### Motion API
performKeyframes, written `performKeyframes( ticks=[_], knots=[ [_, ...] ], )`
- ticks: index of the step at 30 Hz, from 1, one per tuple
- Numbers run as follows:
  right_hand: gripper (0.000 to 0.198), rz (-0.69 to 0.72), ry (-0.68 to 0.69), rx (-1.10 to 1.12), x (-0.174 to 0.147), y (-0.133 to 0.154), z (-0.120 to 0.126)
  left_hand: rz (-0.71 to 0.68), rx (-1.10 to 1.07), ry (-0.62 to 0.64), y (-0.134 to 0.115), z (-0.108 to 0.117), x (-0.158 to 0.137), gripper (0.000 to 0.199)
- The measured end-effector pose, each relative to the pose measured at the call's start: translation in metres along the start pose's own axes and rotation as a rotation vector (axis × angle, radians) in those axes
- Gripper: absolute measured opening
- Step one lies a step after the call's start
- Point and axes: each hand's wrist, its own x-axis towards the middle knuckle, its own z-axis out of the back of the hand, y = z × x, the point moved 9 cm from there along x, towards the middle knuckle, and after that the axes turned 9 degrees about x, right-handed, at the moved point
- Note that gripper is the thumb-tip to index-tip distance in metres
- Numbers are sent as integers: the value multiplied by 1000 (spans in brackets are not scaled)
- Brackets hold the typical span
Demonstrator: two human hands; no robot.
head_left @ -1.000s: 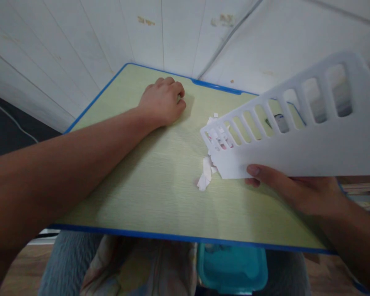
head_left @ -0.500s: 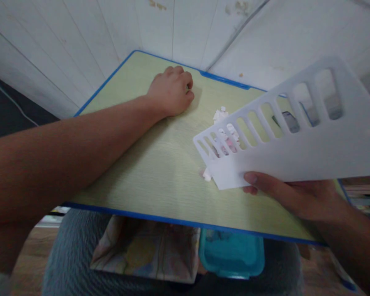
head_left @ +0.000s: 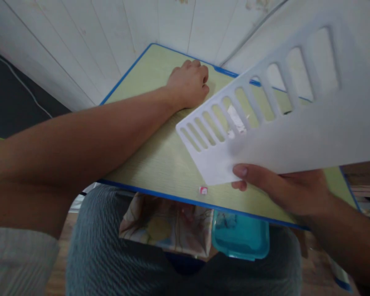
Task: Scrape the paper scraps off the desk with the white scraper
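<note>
My right hand [head_left: 283,187] grips the lower edge of a white plastic panel [head_left: 283,144], thumb on its face and fingers behind. A row of rounded slots, growing longer to the right, runs along the panel's upper part. It is held tilted above the small table [head_left: 154,164]. My left hand [head_left: 189,84] rests on the far part of the tabletop with its fingers curled in; whatever they may hold is hidden. White paper scraps [head_left: 237,119] show through the slots. A small pink-and-white scrap [head_left: 203,190] lies near the front edge.
A turquoise plastic container [head_left: 242,238] and a patterned cloth bag [head_left: 169,230] sit below the table's front edge, by my legs. A white plank wall [head_left: 172,24] stands behind the table, with a cable [head_left: 253,33] running down it.
The panel in my right hand has moved left and tilted up more steeply. Fewer scraps show, and one lies nearer the front edge. The whole view has shifted; my left hand stays on the table.
</note>
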Motion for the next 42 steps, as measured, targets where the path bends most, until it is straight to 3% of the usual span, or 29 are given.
performKeyframes(
  ticks=[3, 7, 13, 18, 27, 32, 37, 42],
  knots=[
    [39, -34, -18, 24, -5, -13, 1, -143, 189, 122, -15, -6, -6, 32],
    [38, 7, -27, -38, -13, -14, -2, -161, 293, 150, -18, -5, -9, 35],
    [35, 50, 1, -74, -9, -3, -4, -174, 254, 136, -17, -6, -7, 35],
    [40, -43, -26, 3, -7, -15, -1, -215, 241, 123, -19, -3, -10, 35],
    [38, 39, -191, -93, -4, -17, 10, -202, 250, 144, -17, -5, -9, 37],
    [37, 69, -74, -49, -1, -10, 2, -193, 256, 135, -16, -5, -8, 39],
    [41, -22, -184, 26, -3, -21, 9, -205, 287, 146, -17, -7, -8, 37],
    [40, -28, -250, -14, -3, -27, 14, -198, 242, 132, -13, -9, -5, 34]
  ],
)
